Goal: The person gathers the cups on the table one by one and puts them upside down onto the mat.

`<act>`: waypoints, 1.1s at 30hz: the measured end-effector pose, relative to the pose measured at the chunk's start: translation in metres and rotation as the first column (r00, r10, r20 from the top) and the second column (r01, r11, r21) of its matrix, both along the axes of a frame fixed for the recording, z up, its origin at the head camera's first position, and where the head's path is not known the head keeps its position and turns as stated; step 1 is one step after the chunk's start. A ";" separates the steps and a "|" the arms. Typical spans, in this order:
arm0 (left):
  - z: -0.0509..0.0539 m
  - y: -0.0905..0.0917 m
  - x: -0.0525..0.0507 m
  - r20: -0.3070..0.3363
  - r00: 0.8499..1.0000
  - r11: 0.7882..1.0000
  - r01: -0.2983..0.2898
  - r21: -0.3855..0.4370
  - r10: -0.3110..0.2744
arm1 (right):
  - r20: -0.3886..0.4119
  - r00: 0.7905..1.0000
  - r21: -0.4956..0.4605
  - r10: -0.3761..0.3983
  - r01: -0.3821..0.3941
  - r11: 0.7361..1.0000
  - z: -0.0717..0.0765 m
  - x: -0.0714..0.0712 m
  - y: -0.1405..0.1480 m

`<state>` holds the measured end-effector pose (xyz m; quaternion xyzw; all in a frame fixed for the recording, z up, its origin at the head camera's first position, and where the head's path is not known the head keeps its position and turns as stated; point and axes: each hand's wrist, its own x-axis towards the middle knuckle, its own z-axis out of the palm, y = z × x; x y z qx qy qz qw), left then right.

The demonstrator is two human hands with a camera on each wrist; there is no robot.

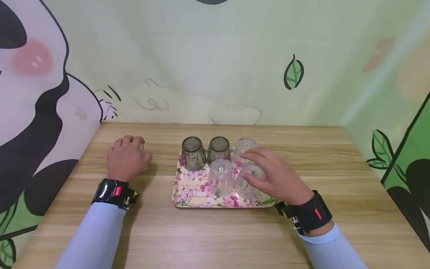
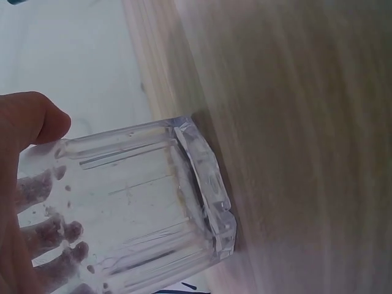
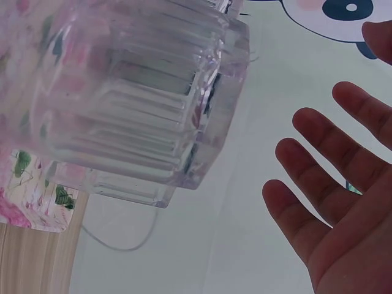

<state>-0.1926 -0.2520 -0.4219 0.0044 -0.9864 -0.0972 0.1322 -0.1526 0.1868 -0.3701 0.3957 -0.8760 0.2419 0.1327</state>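
Note:
My left hand grips a clear drinking glass near its rim, left of the tray. The glass's thick base faces the wooden table; whether it touches is hard to tell. Over the right side of a floral tray, my right hand hovers with fingers spread. Nearest to it is an upside-down clear glass; the right wrist view shows a gap between fingertips and glass. Another clear glass stands beside that one, and a third clear glass is behind, partly hidden by my fingers.
Two smoky grey glasses, a left one and a right one, stand upside down at the tray's back left. The wooden table ends at a printed backdrop behind and at both sides.

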 end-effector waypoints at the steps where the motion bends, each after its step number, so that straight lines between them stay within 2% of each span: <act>1: 0.000 0.000 0.001 -0.007 1.000 1.000 -0.002 0.002 0.002 | 0.003 1.000 0.000 -0.002 0.002 1.000 0.000 0.000 0.000; 7: 0.000 0.003 0.003 -0.028 1.000 1.000 0.007 0.024 -0.006 | 0.009 1.000 0.000 -0.011 0.011 1.000 0.000 -0.001 0.003; 15: -0.001 0.002 0.006 -0.008 1.000 1.000 0.016 0.003 -0.016 | 0.000 1.000 -0.004 -0.003 0.003 1.000 0.000 -0.001 0.003; 25: 0.003 0.003 0.004 0.032 0.999 0.999 -0.032 0.029 0.031 | -0.018 1.000 -0.009 0.008 -0.008 1.000 -0.002 -0.002 0.001; 29: 0.004 0.001 0.006 0.011 1.000 0.997 -0.023 0.067 0.022 | -0.012 1.000 -0.009 0.005 -0.005 1.000 0.000 -0.001 0.002; 33: 0.005 0.000 0.010 -0.041 0.999 0.996 0.003 0.086 0.000 | -0.004 1.000 -0.009 0.001 -0.001 1.000 0.000 -0.001 0.002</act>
